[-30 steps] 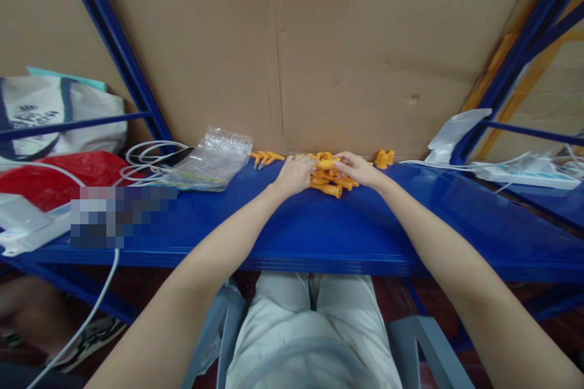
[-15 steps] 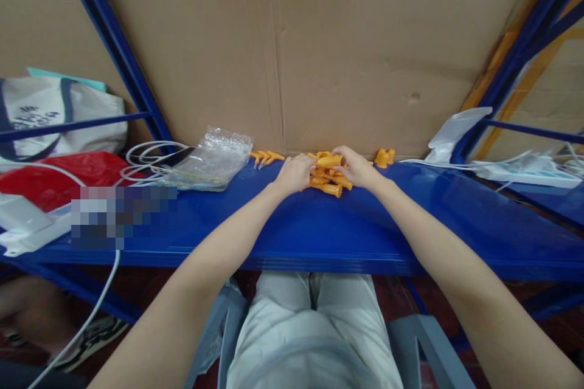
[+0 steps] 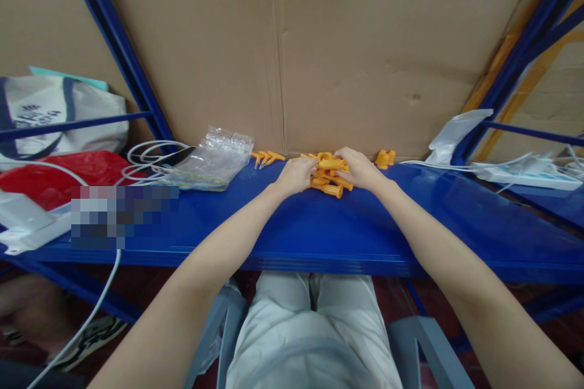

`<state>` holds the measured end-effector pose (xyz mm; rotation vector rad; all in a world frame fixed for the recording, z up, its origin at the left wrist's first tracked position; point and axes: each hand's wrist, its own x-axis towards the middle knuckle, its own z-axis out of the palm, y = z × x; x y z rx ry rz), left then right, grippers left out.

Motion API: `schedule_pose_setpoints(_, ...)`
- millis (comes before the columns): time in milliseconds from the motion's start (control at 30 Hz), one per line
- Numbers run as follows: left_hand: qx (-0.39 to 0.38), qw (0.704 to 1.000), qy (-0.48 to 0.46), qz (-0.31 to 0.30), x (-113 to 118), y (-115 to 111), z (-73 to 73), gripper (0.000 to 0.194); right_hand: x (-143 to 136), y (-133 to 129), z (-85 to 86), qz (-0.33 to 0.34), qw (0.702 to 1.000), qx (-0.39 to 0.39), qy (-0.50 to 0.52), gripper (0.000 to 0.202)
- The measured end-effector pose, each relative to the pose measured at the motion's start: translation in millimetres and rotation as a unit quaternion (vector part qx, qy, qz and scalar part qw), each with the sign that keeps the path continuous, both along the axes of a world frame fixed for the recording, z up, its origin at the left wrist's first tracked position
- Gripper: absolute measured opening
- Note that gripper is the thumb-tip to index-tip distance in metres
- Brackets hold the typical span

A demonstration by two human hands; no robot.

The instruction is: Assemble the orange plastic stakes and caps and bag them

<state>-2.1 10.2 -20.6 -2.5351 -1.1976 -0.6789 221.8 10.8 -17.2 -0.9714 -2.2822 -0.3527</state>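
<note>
Several orange plastic pieces (image 3: 332,191) lie heaped near the back of the blue shelf. On top of the heap, a tube-like orange plastic piece (image 3: 331,164) spans the gap between my hands. My left hand (image 3: 297,175) is closed at its left end, its fingertips partly hidden. My right hand (image 3: 358,169) curls in from the other side, thumb and fingers at the right end. Branched orange pieces with small metal coils (image 3: 268,158) lie left of my left hand. A pair of stubby orange pieces (image 3: 385,158) stands right of my right hand.
Clear plastic bags (image 3: 214,161) and looped white cables lie on the left of the blue shelf (image 3: 319,231). A cardboard sheet (image 3: 347,61) backs it. Power strips (image 3: 524,175) sit at both sides. Another person's leg (image 3: 31,307) shows at lower left.
The tube-like orange piece between my hands has shifted slightly down and tilts a little differently. My right hand's fingers have moved a little; my arms stay nearly in place.
</note>
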Motion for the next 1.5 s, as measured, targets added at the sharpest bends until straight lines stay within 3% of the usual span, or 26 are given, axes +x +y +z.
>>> schedule_pose_setpoints(167, -0.005, 0.999, 0.021, 0.029, 1.5, -6.6, 1.7, 0.027, -2.5, 1.2, -5.5, 0.004, 1.000, -0.017, 0.001, 0.035)
schedule_pose_setpoints(600, 0.001, 0.999, 0.023, 0.029, 1.8, -9.9, 3.2, 0.027, -17.0, -5.2, -4.9, -0.028, 0.997, 0.001, -0.067, 0.032)
schedule_pose_setpoints(1233, -0.025, 1.000, -0.003, 0.003, 5.5, -2.1, -0.9, 0.030, -24.6, -16.2, 1.4, -0.097, 0.979, 0.105, -0.148, 0.032)
schedule_pose_setpoints(1500, -0.018, 0.999, 0.017, 0.020, 4.4, -7.1, 0.2, 0.027, -24.8, -15.7, -1.6, -0.090, 0.982, 0.065, -0.154, 0.030)
